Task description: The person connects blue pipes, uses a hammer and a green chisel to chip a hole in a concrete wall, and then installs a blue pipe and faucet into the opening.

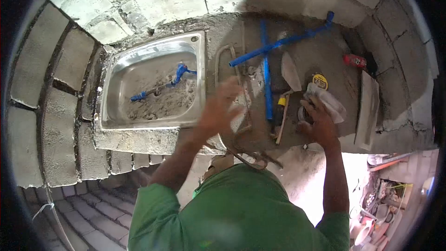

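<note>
My left hand [222, 109] is slightly blurred, fingers apart and nothing in them, over the counter just right of the sink's edge. Beneath and beside it lies a thin, bent metal frame [219, 60]. On the right, my right hand [320, 123] has its fingers spread, with fingertips overlapping a clear plastic container [331, 105]. A yellow and black tape measure [319, 81] lies just beyond that container. To its left rest a pointed trowel [291, 73] and a tool with a yellow and black handle [281, 101]. Two blue pipes [266, 79] cross each other between my hands.
A steel sink [200, 81] at left holds rubble and a blue pipe fitting [180, 72]. A red can [354, 60] and a flat board [367, 111] lie at the right end. Block walls [160, 4] enclose the counter; clutter [383, 214] fills the lower right.
</note>
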